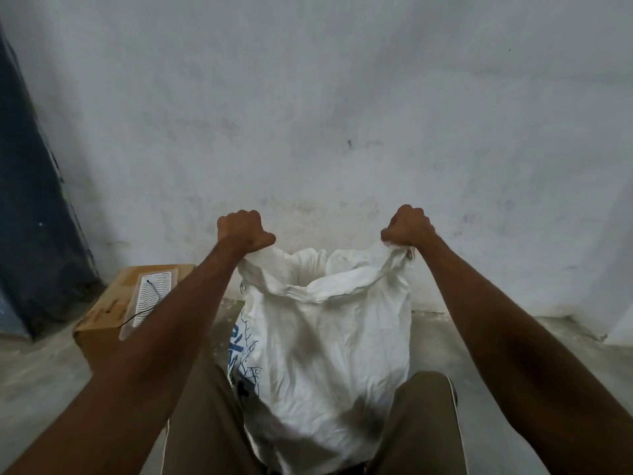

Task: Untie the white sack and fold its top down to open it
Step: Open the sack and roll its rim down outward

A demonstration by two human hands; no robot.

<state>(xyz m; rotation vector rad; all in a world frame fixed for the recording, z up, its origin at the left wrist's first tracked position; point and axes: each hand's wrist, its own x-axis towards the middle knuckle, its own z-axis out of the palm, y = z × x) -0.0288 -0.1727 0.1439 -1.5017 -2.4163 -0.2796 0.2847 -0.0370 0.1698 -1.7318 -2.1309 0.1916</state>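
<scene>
— Sack point(322, 344) first: where does it stand?

— On the floor point(41, 371) between my knees, upright, just below both of my grips. It is white, with blue print down the side under my left arm.

— And your left grip point(245, 231)?

— Closed tight into a fist on the sack's top edge, on the left side of the mouth. The cloth bunches out from under my curled fingers.

— The right grip point(407, 228)?

— The same on the other side: fingers curled hard around a gathered wad of the rim. Both fists are level with each other and well apart, so the mouth is stretched wide between them.

— Is the mouth open?

— Yes, it gapes between my grips, the near rim sagging in loose folds. What lies inside I cannot tell.

— What else is near?

— A brown cardboard box point(102, 313) sits on the floor to the left of my left forearm, with a white slotted panel point(150, 296) and a thin black wire lying on top. Beyond my grips rises a pale, scuffed wall point(342, 114). Far left of them leans something dark blue point(30, 217).
</scene>
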